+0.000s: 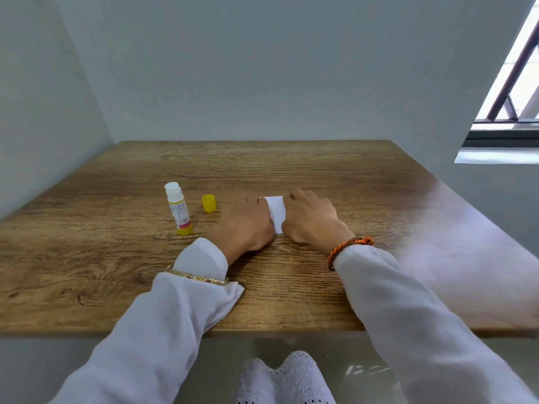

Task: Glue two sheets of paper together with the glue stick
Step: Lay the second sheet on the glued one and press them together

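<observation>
Head view: small white paper (276,211) lies flat on table (291,170). Left hand (246,225) and right hand (310,221) press palms-down on it, ungrasping. Uncapped glue (178,208) stands at nine o'clock.

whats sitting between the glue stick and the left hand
The yellow cap, off the upright glue stick, stands on the table between it and the left hand, seen in the head view.

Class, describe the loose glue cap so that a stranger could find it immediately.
Start at the wooden table and find the upright glue stick on its left part. Between the glue stick and the left hand sits the cap, small, plain yellow, standing apart from both.
</observation>
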